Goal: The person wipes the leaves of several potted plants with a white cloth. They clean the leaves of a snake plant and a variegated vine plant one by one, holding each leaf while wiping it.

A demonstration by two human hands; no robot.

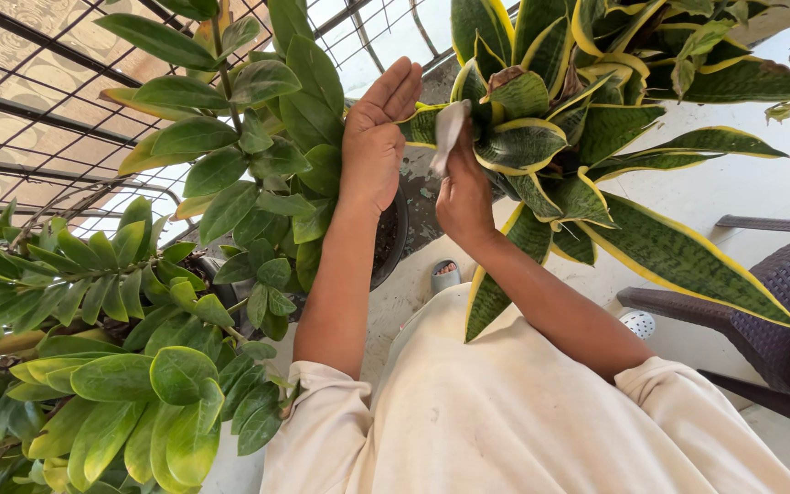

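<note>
My right hand [464, 192] pinches a small pale cloth [448, 135] against a yellow-edged leaf [422, 124] of the striped plant [587, 137]. The leaf's long axis runs sideways from the plant toward my left hand [375, 137], which lies flat and open behind the leaf tip, bracing it. Beyond my wrists sits a dark pot [393, 240].

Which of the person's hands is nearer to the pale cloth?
The right hand: it grips the pale cloth against a yellow-edged leaf. The left hand lies flat beside that leaf, apart from the cloth.
</note>
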